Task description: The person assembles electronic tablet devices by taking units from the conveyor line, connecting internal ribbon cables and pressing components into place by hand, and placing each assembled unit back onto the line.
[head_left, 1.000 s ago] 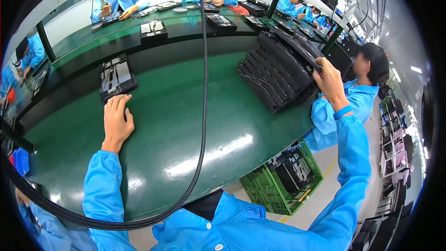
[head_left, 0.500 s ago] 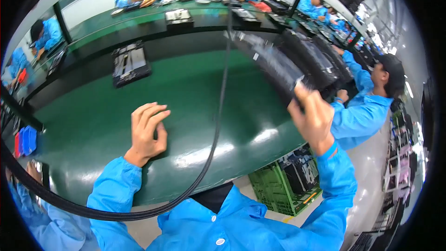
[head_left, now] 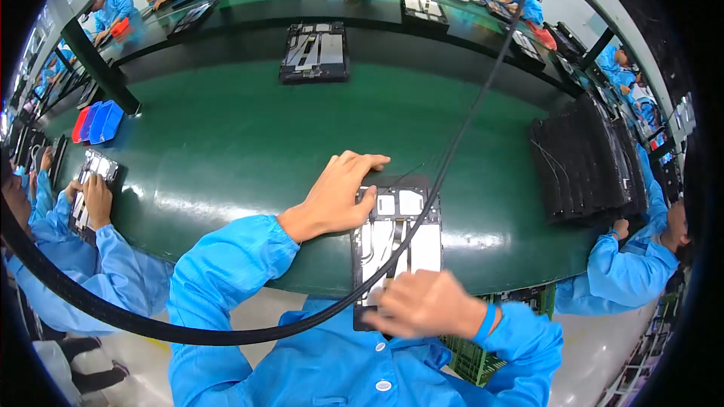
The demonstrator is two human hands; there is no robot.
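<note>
An opened tablet (head_left: pixel 422 245), with pale battery plates and a black frame, lies before me at the near edge of the table. Over its far left corner is my left hand (head_left: pixel 335 192), open, its fingers stretched out and the thumb at the tablet's edge. My right hand (head_left: pixel 426 303) is over the near end, its fingers curled but smeared by motion. Whether it grips anything there is hidden. A thin dark wire sticks out past the tablet's far end. Part of the tablet is covered by a black cable (head_left: pixel 339 307) that loops across the view.
A tall stack of black tablets (head_left: pixel 577 166) stands at the right, beside a co-worker. Another opened tablet (head_left: pixel 315 53) lies at the back of the green table (head_left: pixel 226 128). Red and blue bins (head_left: pixel 104 122) sit left. A co-worker at left handles a tablet (head_left: pixel 96 173).
My right hand has come from the stack at right, where it gripped a dark tablet, to my front. An opened tablet now lies there, and my left hand has reached its corner. The view has turned left.
</note>
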